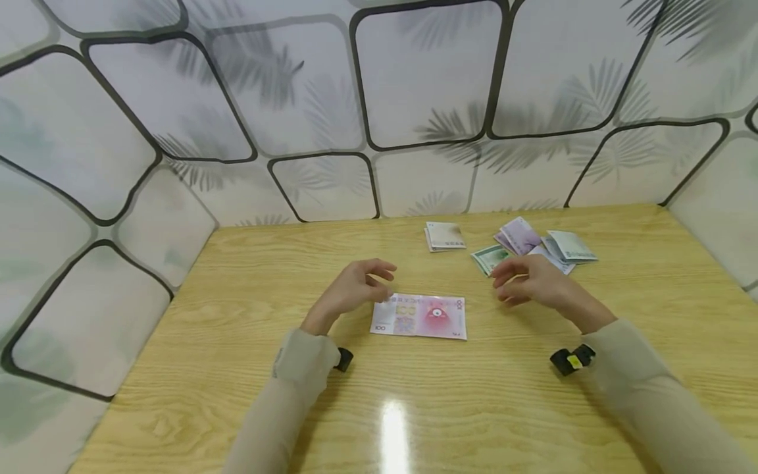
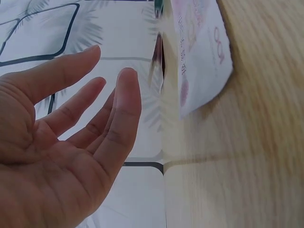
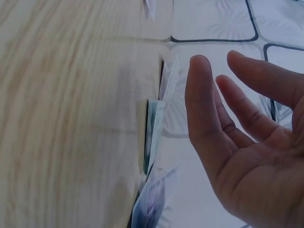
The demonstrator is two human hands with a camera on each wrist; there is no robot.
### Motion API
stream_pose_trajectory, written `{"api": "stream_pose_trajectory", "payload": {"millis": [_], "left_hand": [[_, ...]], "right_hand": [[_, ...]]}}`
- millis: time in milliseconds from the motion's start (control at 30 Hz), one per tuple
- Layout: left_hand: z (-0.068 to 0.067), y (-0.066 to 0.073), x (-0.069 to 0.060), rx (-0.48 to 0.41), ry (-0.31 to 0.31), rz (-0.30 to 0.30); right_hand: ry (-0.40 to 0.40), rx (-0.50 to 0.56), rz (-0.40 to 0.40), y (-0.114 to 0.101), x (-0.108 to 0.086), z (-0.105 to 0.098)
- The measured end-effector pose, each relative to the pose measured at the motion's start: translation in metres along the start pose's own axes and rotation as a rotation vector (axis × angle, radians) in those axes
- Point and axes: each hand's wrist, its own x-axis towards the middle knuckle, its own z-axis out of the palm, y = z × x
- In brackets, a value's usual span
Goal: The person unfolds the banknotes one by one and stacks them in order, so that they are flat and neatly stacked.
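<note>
A pink 100 banknote [image 1: 419, 316] lies flat and unfolded on the wooden table, between the two hands in the head view. Beside its left end is the left hand [image 1: 354, 288], fingers loosely bent and holding nothing; the left wrist view shows a gap between that hand [image 2: 71, 137] and the note [image 2: 204, 61]. The right hand [image 1: 535, 288] hovers right of the note, just below a folded green note [image 1: 490, 259], its fingers relaxed. In the right wrist view nothing is between the thumb and fingers of the hand [image 3: 251, 137].
Several folded notes lie at the back of the table [image 1: 249, 276]: a pale brownish one [image 1: 445, 236] behind the pink note, a purple one [image 1: 520, 236] and a grey-green one [image 1: 571, 246] at the right. A patterned wall covering [image 1: 426, 79] stands along the back and sides.
</note>
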Motion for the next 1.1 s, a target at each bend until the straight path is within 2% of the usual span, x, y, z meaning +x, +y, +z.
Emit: {"api": "stream_pose_trajectory", "payload": {"millis": [667,1100], "left_hand": [[0.011,0.015,0.027,-0.062,0.014,0.023],[0.028,0.024,0.047,-0.11,-0.009,0.073]], "right_hand": [[0.094,0.026,0.013,0.002,-0.011,-0.027],[0.155,-0.049,0.051,0.014,-0.024,-0.053]]}}
